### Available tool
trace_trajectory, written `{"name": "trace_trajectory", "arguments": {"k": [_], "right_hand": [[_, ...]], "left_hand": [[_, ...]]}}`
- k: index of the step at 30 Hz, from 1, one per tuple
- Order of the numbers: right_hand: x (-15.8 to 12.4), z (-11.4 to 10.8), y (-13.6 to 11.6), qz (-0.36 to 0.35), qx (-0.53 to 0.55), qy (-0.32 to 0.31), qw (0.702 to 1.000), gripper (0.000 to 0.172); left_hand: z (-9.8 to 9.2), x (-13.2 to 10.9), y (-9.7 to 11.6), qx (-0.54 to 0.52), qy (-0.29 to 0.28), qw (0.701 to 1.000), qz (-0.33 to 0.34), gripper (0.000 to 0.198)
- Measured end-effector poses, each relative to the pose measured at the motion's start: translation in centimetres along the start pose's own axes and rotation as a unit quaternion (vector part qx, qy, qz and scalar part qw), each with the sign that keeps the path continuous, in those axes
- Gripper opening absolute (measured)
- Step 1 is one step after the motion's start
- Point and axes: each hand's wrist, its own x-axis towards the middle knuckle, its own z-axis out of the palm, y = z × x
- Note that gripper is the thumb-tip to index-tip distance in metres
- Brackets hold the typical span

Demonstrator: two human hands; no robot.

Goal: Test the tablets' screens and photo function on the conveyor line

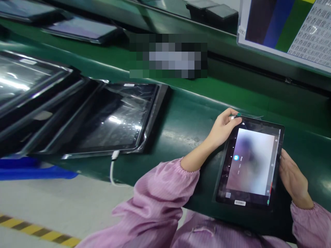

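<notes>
A black tablet (250, 162) is held between my two hands above the green bench, its lit screen showing a camera app with a blurry picture. With thumb on the front and fingers at the edge, my left hand (226, 126) grips the upper left corner. A small green tab shows by that thumb. My right hand (294, 177) holds the right edge, and its fingertips are hidden behind the tablet. A white barcode label sits on the tablet's lower bezel.
Several film-covered tablets (121, 117) lie overlapping on the bench (181, 137) at left, with a white cable (112, 170) at the nearest one. More devices (82, 29) rest on the green strip behind. A framed sheet (287, 31) stands at upper right. A blue object (36, 170) lies below the bench.
</notes>
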Motion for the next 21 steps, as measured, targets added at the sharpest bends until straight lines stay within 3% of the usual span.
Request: {"name": "trace_trajectory", "arguments": {"k": [21], "right_hand": [[-0.36, -0.48, 0.52, -0.019, 0.050, -0.003, 0.999, 0.037]], "left_hand": [[-0.36, 0.02, -0.85, 0.015, -0.010, 1.000, 0.004, 0.038]]}}
